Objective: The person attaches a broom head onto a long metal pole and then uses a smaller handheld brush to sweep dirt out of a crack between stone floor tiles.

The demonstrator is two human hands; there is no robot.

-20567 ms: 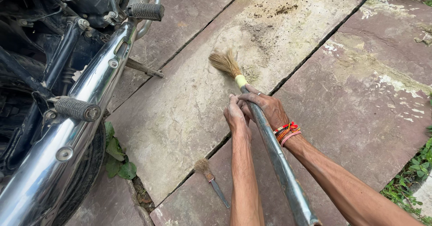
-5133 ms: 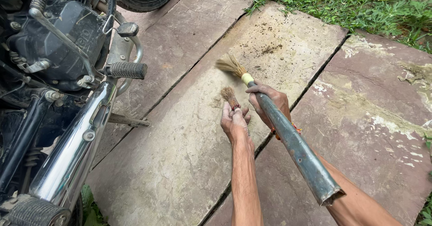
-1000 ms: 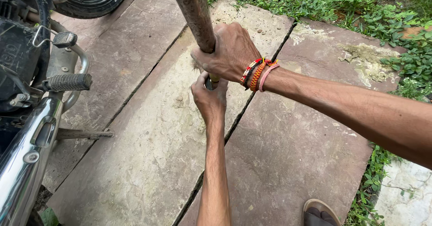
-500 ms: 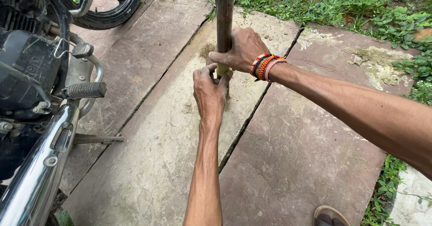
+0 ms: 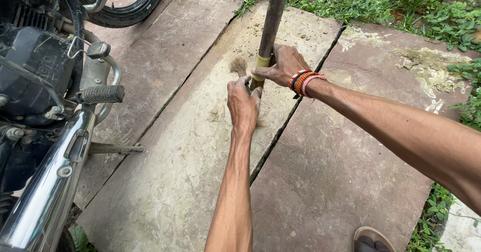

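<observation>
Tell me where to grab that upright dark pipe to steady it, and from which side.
Grip the dark pipe on its bare shaft above the yellow band, coming from the right. It stands nearly upright, the right hand and left hand crowd its lower end, and the motorcycle blocks the left.

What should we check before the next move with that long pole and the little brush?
1. Right hand wrapped round the pole at the yellow band: ok, the grip looks closed and firm.
2. Left hand on the small brush: ok, fingers closed on it, bristles poking out above.
3. Pole standing up: ok, nearly upright with a slight lean, its lower end down at the stone slab.
4. Where the pole's end meets the brush: cannot tell, the hands hide it.
5. Room on the left: ok, the motorcycle footpeg is apart from both hands.
6. Foot at the bottom edge: ok, away from the pole.
</observation>
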